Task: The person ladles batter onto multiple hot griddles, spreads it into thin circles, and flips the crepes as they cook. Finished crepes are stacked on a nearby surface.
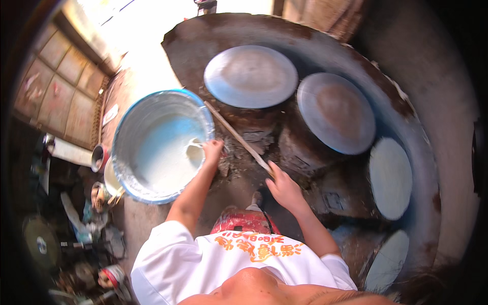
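Observation:
A large blue tub (122,145) on my left holds a pale, milky batter (162,157). At its right rim my left hand (213,150) is closed on a pale ladle (194,151), whose bowl hangs over the batter. My right hand (284,188) grips the near end of a long wooden stick (236,134). The stick slants away up and left, its far end between the tub and the far round griddle (251,76). What the ladle holds is too blurred to tell.
A second round griddle (338,113) stands to the right, its middle brownish. Further round the curved ledge (424,162) are two griddles with pale surfaces, one at right (390,178) and one nearer (388,262). A red seat (231,219) is beneath me. Clutter and containers (100,157) line the left.

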The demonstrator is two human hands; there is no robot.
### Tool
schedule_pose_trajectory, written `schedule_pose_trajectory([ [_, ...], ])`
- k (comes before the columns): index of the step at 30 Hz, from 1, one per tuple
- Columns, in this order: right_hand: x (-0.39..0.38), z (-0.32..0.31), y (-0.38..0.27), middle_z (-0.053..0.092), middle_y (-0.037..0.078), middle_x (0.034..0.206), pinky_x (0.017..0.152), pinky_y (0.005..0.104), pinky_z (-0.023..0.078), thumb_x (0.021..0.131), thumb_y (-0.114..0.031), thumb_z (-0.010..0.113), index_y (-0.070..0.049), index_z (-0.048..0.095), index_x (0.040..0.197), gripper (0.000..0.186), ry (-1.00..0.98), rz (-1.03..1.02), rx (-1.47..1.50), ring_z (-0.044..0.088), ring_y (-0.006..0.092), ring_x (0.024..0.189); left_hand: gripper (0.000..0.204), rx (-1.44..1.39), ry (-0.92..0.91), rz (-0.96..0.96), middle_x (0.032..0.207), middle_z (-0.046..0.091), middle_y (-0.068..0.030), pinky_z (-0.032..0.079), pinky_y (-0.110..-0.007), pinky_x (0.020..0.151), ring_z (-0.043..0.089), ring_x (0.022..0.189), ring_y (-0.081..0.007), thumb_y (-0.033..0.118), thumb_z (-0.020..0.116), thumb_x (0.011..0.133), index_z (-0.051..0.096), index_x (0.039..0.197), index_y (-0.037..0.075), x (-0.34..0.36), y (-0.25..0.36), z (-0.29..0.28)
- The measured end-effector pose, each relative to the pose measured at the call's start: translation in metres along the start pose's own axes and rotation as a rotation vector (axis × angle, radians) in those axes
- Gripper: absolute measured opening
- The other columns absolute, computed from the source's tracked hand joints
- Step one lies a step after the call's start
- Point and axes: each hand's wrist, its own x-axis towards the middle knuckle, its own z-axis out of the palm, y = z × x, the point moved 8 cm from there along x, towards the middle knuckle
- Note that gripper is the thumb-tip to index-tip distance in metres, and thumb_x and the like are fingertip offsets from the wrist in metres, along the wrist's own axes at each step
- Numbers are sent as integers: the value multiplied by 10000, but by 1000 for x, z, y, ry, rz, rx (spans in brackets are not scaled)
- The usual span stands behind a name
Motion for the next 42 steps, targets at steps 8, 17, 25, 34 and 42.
schedule_pose_trajectory([
  [8, 249, 199, -118, 674, 154, 912, 662, 446, 519, 908, -172, 406, -88, 646, 1027, 281, -337, -158, -524, 661, 316, 849, 538, -39, 54, -178, 911, 583, -238, 493, -351, 488, 608, 653, -290, 75, 531, 807, 417, 1332, 45, -57, -82, -156],
  [17, 181, 170, -133, 648, 224, 902, 709, 498, 496, 875, -144, 403, -119, 542, 1120, 283, -446, 65, -418, 637, 395, 836, 527, -318, -210, -239, 586, 505, -70, 405, -323, 354, 462, 397, -151, 77, 475, 870, 382, 1387, 121, -22, -61, -190],
  [25, 145, 244, -96, 619, 278, 952, 764, 494, 475, 875, -120, 422, -153, 506, 1288, 424, -355, 347, -64, 610, 428, 886, 422, -1013, -66, -519, 581, 365, 16, 303, -231, 323, 337, 398, -88, 110, 424, 936, 358, 1325, 259, 14, -97, -95],
  [34, 100, 212, -109, 469, 9, 572, 366, 224, 360, 960, -167, 390, -159, 346, 1409, 451, -527, 571, 744, 396, 80, 399, 221, -2022, -568, -546, 556, 342, 27, 305, -200, 362, 328, 425, -70, 172, 452, 965, 444, 749, 127, -17, -13, -83],
  [42, 117, 125, -195, 471, 52, 589, 355, 224, 337, 971, -164, 406, -221, 314, 1424, 466, -690, 228, 1466, 391, 103, 392, 417, -1817, -712, 112, 659, 331, 13, 203, -140, 306, 245, 394, -37, 186, 377, 997, 351, 1383, 342, -127, 179, -262],
])
